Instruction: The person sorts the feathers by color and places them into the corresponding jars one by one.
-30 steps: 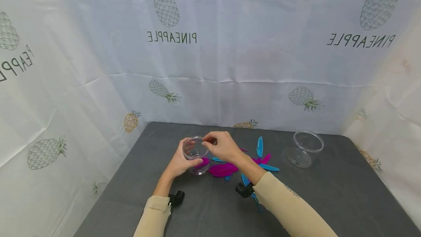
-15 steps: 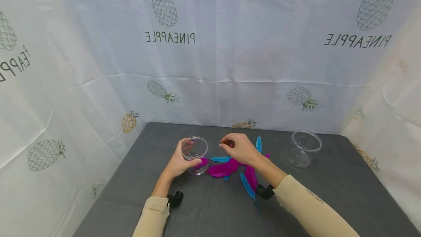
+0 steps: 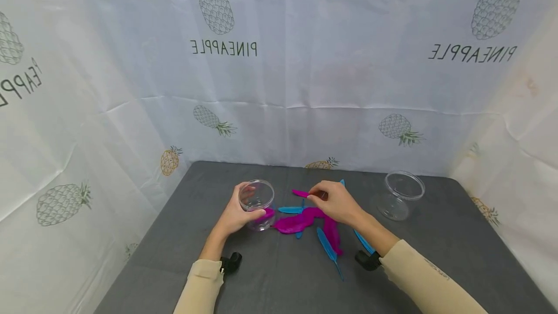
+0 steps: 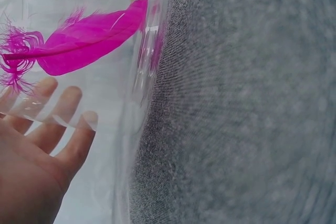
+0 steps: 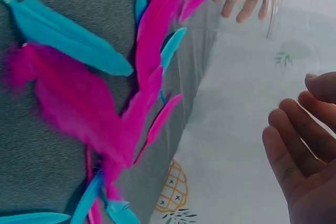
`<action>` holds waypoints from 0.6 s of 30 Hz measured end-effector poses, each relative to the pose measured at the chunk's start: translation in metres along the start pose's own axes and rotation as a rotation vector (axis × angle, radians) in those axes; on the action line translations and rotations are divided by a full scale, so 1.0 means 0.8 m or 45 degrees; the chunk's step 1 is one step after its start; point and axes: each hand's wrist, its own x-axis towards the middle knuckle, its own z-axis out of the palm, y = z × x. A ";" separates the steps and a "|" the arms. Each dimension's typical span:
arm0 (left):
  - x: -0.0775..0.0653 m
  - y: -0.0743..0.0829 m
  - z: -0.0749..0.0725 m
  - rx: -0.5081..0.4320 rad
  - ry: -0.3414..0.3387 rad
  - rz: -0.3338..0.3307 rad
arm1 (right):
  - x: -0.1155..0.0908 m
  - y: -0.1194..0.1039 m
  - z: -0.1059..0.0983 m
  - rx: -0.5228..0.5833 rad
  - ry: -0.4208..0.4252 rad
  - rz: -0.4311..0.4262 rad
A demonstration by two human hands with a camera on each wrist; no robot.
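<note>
Left hand: your left hand (image 3: 235, 216) is clamped round the clear jar (image 3: 264, 202), thumb on the near side, fingers behind the wall.
Jar: left of the feathers, mouth up, base looks to be on the grey cloth (image 3: 157, 265). Hold it there; light pressure is probably enough, since thin plastic may flex.
Inside jar: a magenta feather (image 3: 267, 215) low down, just behind your thumb.
Right hand: your right hand (image 3: 337, 202) is over the far side of the pile, fingers loosely bent. Right wrist view shows thumb and index just apart, nothing visible between them.
Small feather: the small magenta feather (image 3: 300, 193) is right by your fingertips at the pile's far edge. Contact not clear from the head view.
Pile: long magenta feather (image 3: 288, 225) runs left toward the jar; left blue feather (image 3: 290, 210) is just beyond it; near blue feather (image 3: 326, 242) is on the near side.
Technique: step looks like a single-feather pickup. Pinch by the quill, not the vane; lift slowly.
Risk: feathers overlap, so a sideways drag could pull neighbours along.
Second jar: second jar (image 3: 398, 200), far right, well apart.
</note>
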 end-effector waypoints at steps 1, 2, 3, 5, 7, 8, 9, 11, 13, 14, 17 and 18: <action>0.000 0.000 0.000 -0.003 0.002 -0.001 | -0.002 0.002 0.000 0.004 0.001 -0.004; 0.000 0.001 0.000 -0.004 0.005 -0.001 | -0.004 0.004 0.000 0.008 0.003 -0.010; 0.000 0.002 0.001 -0.003 0.005 -0.004 | -0.006 0.006 0.000 0.011 0.005 -0.014; 0.001 0.002 0.001 -0.004 0.007 0.001 | -0.008 0.009 0.001 0.019 0.009 -0.018; 0.001 0.003 0.001 -0.002 0.013 0.007 | -0.010 0.013 0.004 0.034 0.010 -0.024; 0.001 0.003 0.001 0.003 0.016 0.007 | -0.011 0.014 0.006 0.042 0.009 -0.026; 0.001 0.003 0.001 0.009 0.018 0.008 | -0.011 0.015 0.008 0.051 0.007 -0.027; 0.001 0.003 0.001 0.016 0.027 0.009 | -0.011 0.015 0.013 0.069 0.001 -0.037; 0.001 0.003 0.002 0.028 0.029 0.011 | -0.010 0.014 0.019 0.084 -0.002 -0.046; 0.001 0.003 0.002 0.032 0.028 0.009 | -0.009 0.013 0.022 0.089 -0.003 -0.050; 0.001 0.004 0.002 0.030 0.028 0.008 | -0.007 0.010 0.033 0.097 -0.008 -0.062; 0.001 0.005 0.002 0.037 0.030 0.008 | -0.006 0.009 0.036 0.100 -0.012 -0.060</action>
